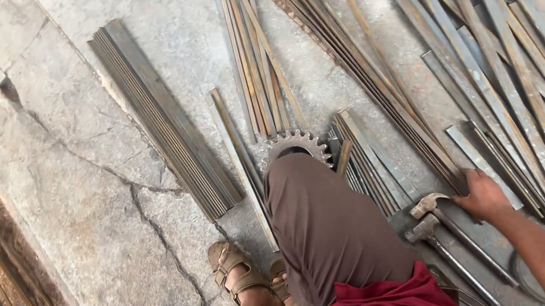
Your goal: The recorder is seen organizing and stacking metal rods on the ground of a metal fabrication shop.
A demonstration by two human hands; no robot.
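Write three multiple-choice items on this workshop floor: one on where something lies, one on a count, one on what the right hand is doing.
1. Where is the toothed gear wheel?
A. Just beyond the bent knee
B. On the dirt at far left
C. Beside the cable at top right

2. How many hammers lie by the right hand?
A. One
B. Two
C. Four

3. What is the right hand doing?
A. Swinging a hammer overhead
B. Gripping the gear wheel
C. Resting low on the flat metal strips next to the hammer heads

Answers:
1 A, its teeth show right above the knee.
2 B, two heads with handles lie side by side.
3 C, the hand is down on the strips.
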